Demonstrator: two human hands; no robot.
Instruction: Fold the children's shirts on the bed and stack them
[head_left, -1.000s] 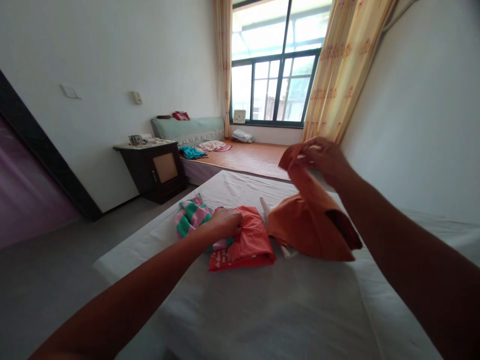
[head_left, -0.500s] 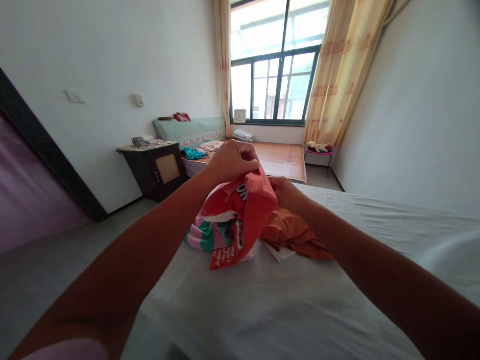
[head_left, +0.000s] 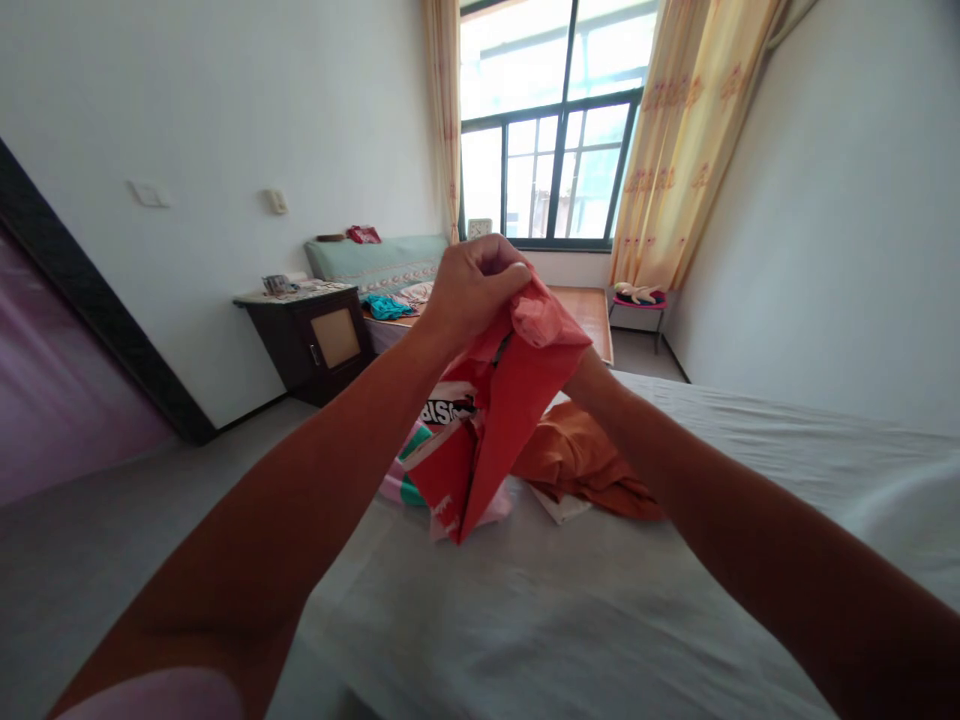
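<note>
A red garment [head_left: 517, 400] with white lettering and a black-and-white printed patch hangs crumpled above the bed. My left hand [head_left: 484, 280] is closed on its upper edge, thumb and fingers pinched together. Behind the cloth on the right, my right hand [head_left: 583, 372] is covered up to about the wrist, so its fingers are hidden. Under the red cloth lies a pink-and-green striped piece of clothing [head_left: 411, 490], partly covered. An orange-brown garment [head_left: 581, 460] lies bunched to the right, with a bit of white cloth [head_left: 562, 505] at its front.
Pale sheeting [head_left: 600, 600] covers the bed in front of me. Farther back stand a dark bedside cabinet [head_left: 330, 340] and a second bed with a green headboard [head_left: 375, 262] and a turquoise cloth [head_left: 388, 306]. A pink stool [head_left: 637, 300] stands below the curtain.
Both hands have risen slightly, lifting the red garment, whose folds have shifted to show more of the printed patch. My right hand has gone from partly visible to covered by cloth.
</note>
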